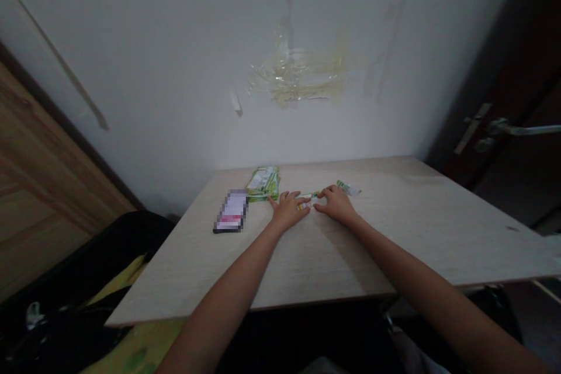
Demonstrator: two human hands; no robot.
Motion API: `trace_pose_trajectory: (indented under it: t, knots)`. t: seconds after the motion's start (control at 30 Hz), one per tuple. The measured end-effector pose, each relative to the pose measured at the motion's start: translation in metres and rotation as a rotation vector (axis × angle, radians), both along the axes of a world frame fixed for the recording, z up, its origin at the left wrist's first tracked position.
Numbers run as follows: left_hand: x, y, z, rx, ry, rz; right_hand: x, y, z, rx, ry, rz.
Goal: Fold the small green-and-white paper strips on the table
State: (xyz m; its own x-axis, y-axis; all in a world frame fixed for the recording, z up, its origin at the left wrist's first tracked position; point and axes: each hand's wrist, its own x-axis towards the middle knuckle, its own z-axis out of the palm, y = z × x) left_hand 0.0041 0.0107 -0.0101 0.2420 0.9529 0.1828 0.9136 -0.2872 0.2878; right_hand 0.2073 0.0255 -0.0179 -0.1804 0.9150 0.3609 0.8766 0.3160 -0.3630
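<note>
A small flat packet [305, 204] in green, white and yellow lies on the table between my hands, partly covered by their fingers. My left hand [287, 210] rests on the tabletop with its fingers spread, the index finger and thumb touching the packet's left side. At the right end, the curled fingers and thumb of my right hand [337, 204] close on the packet's edge. Just beyond that hand lies another green and white packet [348, 188]. Behind my left hand is a pile of similar green packets [263, 182].
A phone [232, 210] with a pixelated screen lies left of my left hand. The pale wooden table [416, 228] meets a white wall [175, 70] with peeling clear tape [302, 79]. A dark door with a metal handle [526, 128] stands at the right.
</note>
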Motion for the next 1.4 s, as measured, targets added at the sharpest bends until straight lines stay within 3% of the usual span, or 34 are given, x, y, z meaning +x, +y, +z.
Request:
trace_pose_trajectory:
  t: [0.37, 0.67, 1.07, 1.4]
  knots:
    - [-0.002, 0.001, 0.002, -0.039, 0.001, -0.035, -0.006, -0.007, -0.003, 0.016, 0.006, -0.015]
    - [-0.004, -0.001, 0.005, -0.082, 0.063, -0.090, 0.014, -0.004, -0.003, -0.009, 0.134, 0.168]
    - [-0.003, -0.001, 0.007, -0.106, 0.078, -0.095, 0.012, 0.009, -0.004, 0.035, 0.099, 0.021]
    - [-0.006, -0.002, 0.009, -0.129, 0.095, -0.123, 0.010, 0.006, -0.006, 0.068, 0.075, 0.015]
